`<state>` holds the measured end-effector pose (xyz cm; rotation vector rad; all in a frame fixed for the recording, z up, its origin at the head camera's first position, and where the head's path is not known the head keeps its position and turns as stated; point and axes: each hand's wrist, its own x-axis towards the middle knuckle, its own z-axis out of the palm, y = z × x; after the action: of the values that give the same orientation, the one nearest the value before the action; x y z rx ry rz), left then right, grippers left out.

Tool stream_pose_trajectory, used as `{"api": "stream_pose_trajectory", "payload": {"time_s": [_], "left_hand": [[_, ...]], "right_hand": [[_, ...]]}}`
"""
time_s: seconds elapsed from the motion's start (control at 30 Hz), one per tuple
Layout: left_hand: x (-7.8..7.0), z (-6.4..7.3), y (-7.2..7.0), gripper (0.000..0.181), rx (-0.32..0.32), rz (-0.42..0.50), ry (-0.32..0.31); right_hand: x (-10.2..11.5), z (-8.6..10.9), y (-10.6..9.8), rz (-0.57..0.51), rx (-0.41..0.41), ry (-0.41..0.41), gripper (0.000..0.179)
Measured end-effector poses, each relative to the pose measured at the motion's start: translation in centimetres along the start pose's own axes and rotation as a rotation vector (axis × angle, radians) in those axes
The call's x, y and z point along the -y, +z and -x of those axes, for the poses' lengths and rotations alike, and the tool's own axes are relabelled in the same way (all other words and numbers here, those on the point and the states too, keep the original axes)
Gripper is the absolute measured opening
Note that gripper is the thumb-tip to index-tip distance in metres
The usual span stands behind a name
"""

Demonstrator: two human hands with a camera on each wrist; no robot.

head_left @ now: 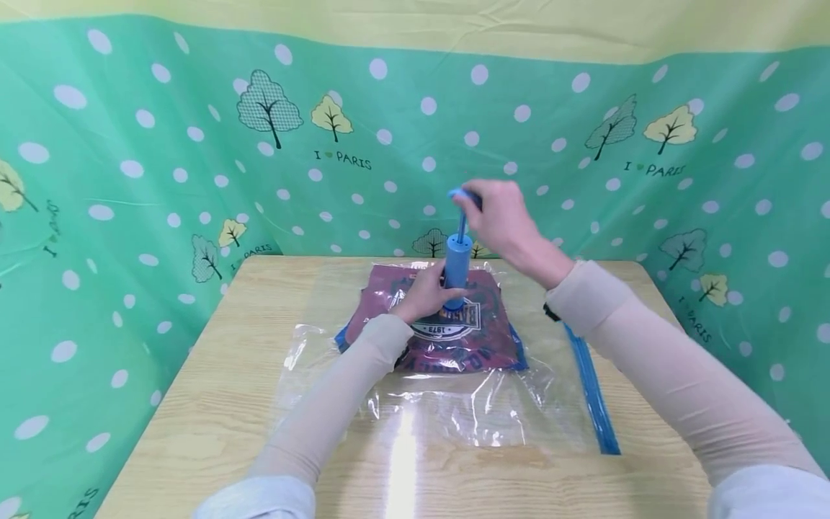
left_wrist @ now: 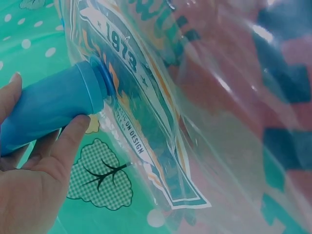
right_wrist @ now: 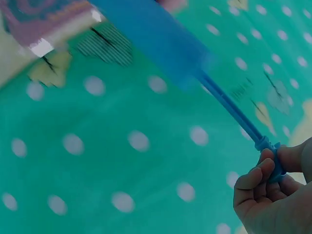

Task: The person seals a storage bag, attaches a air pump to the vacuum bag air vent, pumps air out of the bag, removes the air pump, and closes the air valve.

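A blue hand pump [head_left: 457, 263] stands upright on a clear plastic vacuum bag [head_left: 447, 411], its base pressed to the bag's upper face. Inside the bag lies a folded dark-red garment [head_left: 376, 310] with a printed "1973" badge [left_wrist: 141, 97]. My left hand [head_left: 424, 292] grips the pump's barrel [left_wrist: 53, 102] low down, close over the bag. With curled fingers my right hand [head_left: 502, 213] holds the pump's handle [right_wrist: 275, 161] above the barrel, and a length of the rod [right_wrist: 231, 107] shows between them.
The bag spreads over a light wooden table [head_left: 214, 404]. Along its right side runs a blue zip strip [head_left: 593, 396]. A green dotted curtain [head_left: 402, 144] hangs behind the table and on both sides.
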<state>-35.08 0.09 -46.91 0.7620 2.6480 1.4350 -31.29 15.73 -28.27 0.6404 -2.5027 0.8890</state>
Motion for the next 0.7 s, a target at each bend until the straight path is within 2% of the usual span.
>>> {"api": "stream_pose_trajectory", "payload": {"time_s": [0.13,0.27,0.37,0.43,0.6,0.7], "left_hand": [[-0.2,0.1,-0.3,0.060,0.020,-0.007,-0.017],[-0.2,0.1,-0.3,0.059,0.021,-0.006,-0.020],[-0.4,0.1,-0.3,0.060,0.022,-0.006,-0.028],[-0.5,0.1,-0.2,0.059,0.024,-0.001,-0.024],[-0.3,0.0,0.0,0.056,0.011,0.001,-0.011],[-0.4,0.2,0.0,0.057,0.011,0.021,-0.022]], "right_hand": [[-2.1,1.6,2.9,0.035,0.103,0.050,0.022],[-2.5,1.8,3.2,0.053,0.139,0.045,0.022],[-1.6,1.0,1.6,0.034,0.133,0.041,0.024],[-0.5,0.1,-0.1,0.011,0.099,0.046,0.025],[2.6,-2.1,-4.8,-0.016,-0.051,0.039,0.027],[3.9,-2.6,-6.5,0.009,-0.107,0.011,0.028]]}}
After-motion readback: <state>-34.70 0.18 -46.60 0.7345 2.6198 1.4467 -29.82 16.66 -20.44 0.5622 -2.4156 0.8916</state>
